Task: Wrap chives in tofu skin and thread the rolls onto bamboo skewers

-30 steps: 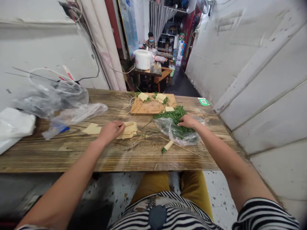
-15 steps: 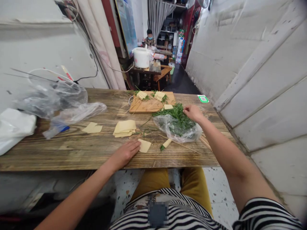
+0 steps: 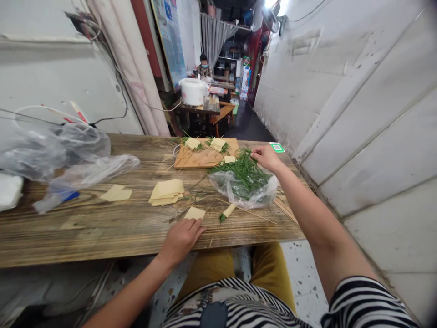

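Note:
My left hand (image 3: 182,236) rests on the table's near side, its fingertips lying on the lower edge of a square tofu-skin sheet (image 3: 195,212). My right hand (image 3: 266,157) is closed in a pinch on green chives at the edge of a chive heap (image 3: 246,171). That heap lies partly in a clear plastic bag (image 3: 223,181). A single tofu-skin roll (image 3: 229,210) with chives poking out sits right of the sheet, beside a thin wooden skewer (image 3: 252,213). Left of these is a stack of tofu-skin sheets (image 3: 166,191).
On the cutting board (image 3: 194,160) lie two groups of skewered rolls (image 3: 193,144). Loose sheets (image 3: 116,193) and crumpled plastic bags (image 3: 85,168) occupy the left. More skewers (image 3: 287,210) lie at right. Beyond the table are a white cooker (image 3: 192,92) and a seated person.
My left hand has shifted from the sheet's left side to its near edge. The right hand stays at the chives. The camera view has tilted and moved slightly.

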Motion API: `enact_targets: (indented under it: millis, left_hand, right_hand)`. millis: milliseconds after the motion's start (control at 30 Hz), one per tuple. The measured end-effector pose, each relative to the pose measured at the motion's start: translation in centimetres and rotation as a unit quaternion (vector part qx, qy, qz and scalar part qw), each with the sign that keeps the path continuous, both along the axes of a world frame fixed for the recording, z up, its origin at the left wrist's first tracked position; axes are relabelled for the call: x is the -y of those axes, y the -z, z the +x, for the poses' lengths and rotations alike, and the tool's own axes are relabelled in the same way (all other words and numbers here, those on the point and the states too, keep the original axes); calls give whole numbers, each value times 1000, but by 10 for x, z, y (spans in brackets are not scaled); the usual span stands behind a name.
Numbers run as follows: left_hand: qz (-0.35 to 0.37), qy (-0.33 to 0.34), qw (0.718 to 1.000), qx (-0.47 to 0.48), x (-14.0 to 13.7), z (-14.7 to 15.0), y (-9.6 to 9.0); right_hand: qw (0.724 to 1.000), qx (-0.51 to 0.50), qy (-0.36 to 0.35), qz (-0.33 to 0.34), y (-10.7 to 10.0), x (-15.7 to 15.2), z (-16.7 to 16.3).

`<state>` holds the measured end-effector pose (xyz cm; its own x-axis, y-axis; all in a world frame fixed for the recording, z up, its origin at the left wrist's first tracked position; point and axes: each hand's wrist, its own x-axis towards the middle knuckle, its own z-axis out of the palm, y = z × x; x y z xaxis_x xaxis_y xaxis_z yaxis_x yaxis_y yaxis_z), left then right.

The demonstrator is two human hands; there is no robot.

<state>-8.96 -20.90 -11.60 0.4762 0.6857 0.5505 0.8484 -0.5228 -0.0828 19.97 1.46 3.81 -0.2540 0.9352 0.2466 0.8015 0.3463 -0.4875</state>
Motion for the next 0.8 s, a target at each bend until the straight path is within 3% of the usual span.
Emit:
enact_targets:
  millis: [67, 167, 300, 367, 500, 567, 700, 800]
  left_hand:
    - [1, 6, 999, 50, -9, 0, -15]
    - [15, 19, 989, 144, -31, 0, -57]
    - [14, -30, 989, 146, -70, 21, -123]
    - [-16, -27, 988, 152, -91, 36, -143]
    - [-176, 19, 966, 186, -131, 53, -153]
    - [-227, 17, 954, 195, -144, 54, -152]
    - [-204, -27, 958, 199, -152, 49, -147]
    - [-222, -9, 955, 194, -148, 45, -134]
  right_hand:
    - [999, -22, -31, 11, -10, 4, 0]
    - [996, -24, -84, 16, -25, 19, -12]
    - [980, 112, -158, 32, -41, 53, -46]
    - [965, 189, -176, 43, -47, 69, -63]
    - [942, 287, -167, 39, -58, 76, -75]
    - [940, 317, -124, 32, -59, 65, -67]
    - [948, 317, 1, -8, -37, 34, -41]
    - [943, 323, 1, -73, -6, 23, -27]
